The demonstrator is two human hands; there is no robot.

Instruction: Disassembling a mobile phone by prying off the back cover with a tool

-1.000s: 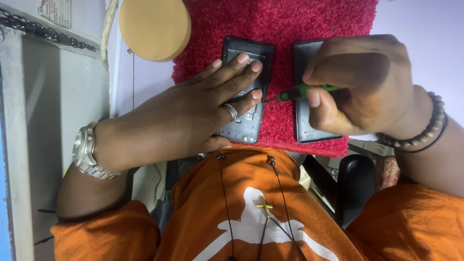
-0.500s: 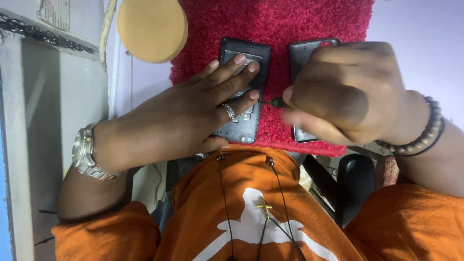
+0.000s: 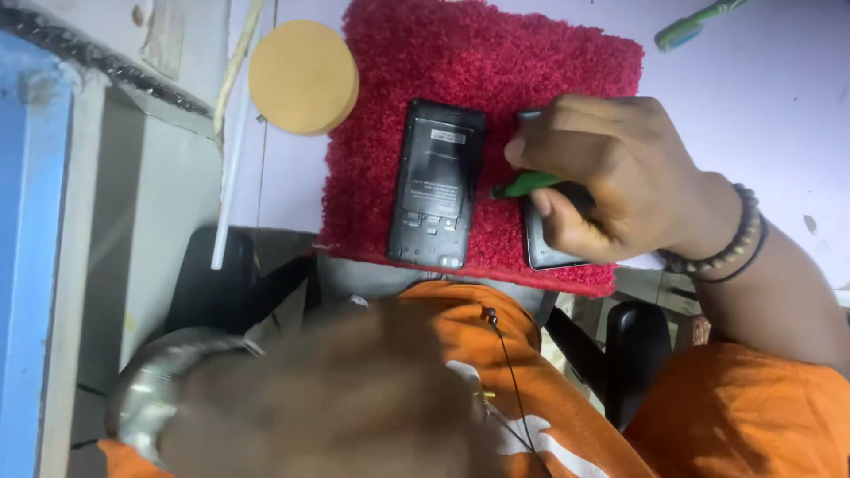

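Note:
An opened black phone (image 3: 436, 184) lies back-side up on a red shaggy mat (image 3: 381, 133), its inner parts showing. Right of it my right hand (image 3: 611, 181) is shut on a green-handled screwdriver (image 3: 522, 185), whose tip points toward the phone. Under that hand lies the dark back cover (image 3: 549, 239), mostly hidden. My left hand (image 3: 336, 398) is lifted off the phone and hangs close to the camera, blurred, with a metal watch (image 3: 168, 381) on the wrist. Its fingers cannot be made out.
A round tan wooden disc (image 3: 303, 78) sits left of the mat on the pale purple table (image 3: 753, 106). A green and blue toothbrush (image 3: 695, 25) lies at the far right. A white cord (image 3: 235, 133) runs along the left edge. Black chair arms (image 3: 642, 354) are below.
My left hand has left the phone and pulled back toward the camera. The view has shifted down, showing more of the mat. My right hand still holds the screwdriver beside the phone.

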